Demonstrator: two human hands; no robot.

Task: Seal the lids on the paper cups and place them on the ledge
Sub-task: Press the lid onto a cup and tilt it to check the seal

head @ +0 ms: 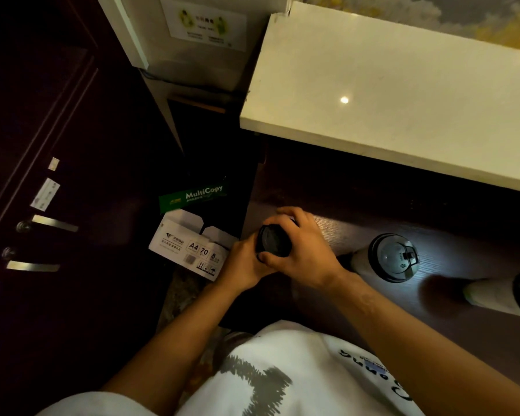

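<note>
While both hands are bunched over one cup at the centre of the frame, I read the main risk as a half-seated lid. Just left of centre, my left hand [242,262] wraps the cup's side, fingers closed round it. Beside it, the black lid [273,242] sits under my right hand [300,250], whose fingers curl over the rim and thumb presses the near edge. I cannot see the cup wall itself. Uneven pressing could leave one side unlatched, or crush the paper. That cup stands near the dark counter's [373,211] left edge, so a slip could tip it toward the paper box [189,244]. Right of centre, a lidded cup [386,258] waits; another cup [502,295] sits at the right border. Upper right, the white ledge [388,94] is bare.
</note>
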